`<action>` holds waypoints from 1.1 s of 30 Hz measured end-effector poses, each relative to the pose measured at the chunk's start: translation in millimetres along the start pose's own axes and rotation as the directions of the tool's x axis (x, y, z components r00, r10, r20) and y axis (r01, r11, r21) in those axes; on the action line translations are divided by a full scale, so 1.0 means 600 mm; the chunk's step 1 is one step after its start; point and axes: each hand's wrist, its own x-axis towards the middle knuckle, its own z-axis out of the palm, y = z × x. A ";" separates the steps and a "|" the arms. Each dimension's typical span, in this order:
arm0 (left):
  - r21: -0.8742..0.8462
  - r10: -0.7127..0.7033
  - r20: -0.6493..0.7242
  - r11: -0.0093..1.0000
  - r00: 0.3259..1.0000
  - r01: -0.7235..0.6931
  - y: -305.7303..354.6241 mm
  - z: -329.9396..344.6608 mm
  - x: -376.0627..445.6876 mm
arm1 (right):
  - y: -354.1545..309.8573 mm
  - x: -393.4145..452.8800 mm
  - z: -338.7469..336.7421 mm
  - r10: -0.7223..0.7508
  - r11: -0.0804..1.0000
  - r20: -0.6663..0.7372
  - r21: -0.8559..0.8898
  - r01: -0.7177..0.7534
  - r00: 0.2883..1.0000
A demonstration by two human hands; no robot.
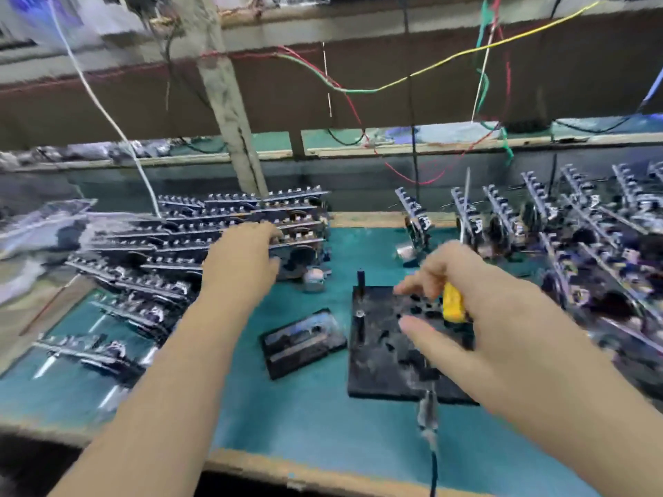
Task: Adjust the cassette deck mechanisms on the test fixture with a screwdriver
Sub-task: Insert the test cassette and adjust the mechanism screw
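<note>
The black test fixture (pixel 394 353) was seen on the green table (pixel 305 417), beneath the right hand (pixel 462 299), in which a yellow-handled screwdriver (pixel 452 303) was gripped. The left hand (pixel 244 260) was laid, fingers curled, on the stacked cassette deck mechanisms (pixel 222 224).
</note>
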 end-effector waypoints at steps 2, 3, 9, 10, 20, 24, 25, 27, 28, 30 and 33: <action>-0.011 0.038 -0.014 0.999 0.999 -0.038 -0.018 0.014 0.005 | -0.005 0.030 0.022 0.001 0.999 0.091 0.031 -0.004 0.996; -0.022 0.072 -0.043 0.997 0.996 -0.073 -0.024 0.019 0.005 | -0.008 0.049 0.034 0.028 0.999 0.119 0.016 -0.030 0.993; -0.127 0.234 -0.201 0.957 0.951 -0.263 -0.028 0.022 -0.019 | 0.019 0.187 0.128 0.016 0.995 0.137 -0.099 -0.002 0.990; -0.130 0.274 -0.221 0.943 0.936 -0.307 -0.021 0.020 -0.027 | 0.018 0.205 0.139 0.025 0.990 0.168 -0.139 -0.002 0.985; 0.028 0.566 -0.626 0.704 0.537 -0.710 0.016 -0.048 -0.061 | 0.028 0.186 0.037 0.110 0.985 0.250 0.099 -0.138 0.962; -0.010 0.575 -0.695 0.592 0.431 -0.806 0.063 -0.047 -0.079 | 0.061 0.151 -0.005 0.166 0.943 0.444 0.191 -0.274 0.881; -0.104 0.593 -0.641 0.561 0.487 -0.821 0.066 -0.041 -0.081 | 0.070 0.142 -0.008 0.180 0.952 0.414 0.154 -0.263 0.892; -0.346 0.642 -0.419 0.541 0.642 -0.767 0.061 -0.028 -0.083 | 0.085 0.128 -0.012 0.206 0.975 0.324 0.008 -0.220 0.924; -0.424 0.651 -0.303 0.562 0.696 -0.710 0.054 -0.020 -0.083 | 0.092 0.125 -0.014 0.201 0.980 0.293 -0.067 -0.190 0.935; -0.512 0.628 -0.127 0.621 0.768 -0.593 0.043 -0.004 -0.083 | 0.105 0.122 -0.015 0.179 0.977 0.315 -0.168 -0.131 0.932; -0.581 0.552 0.108 0.710 0.827 -0.398 0.038 0.011 -0.077 | 0.118 0.115 -0.002 0.173 0.967 0.429 -0.243 -0.072 0.887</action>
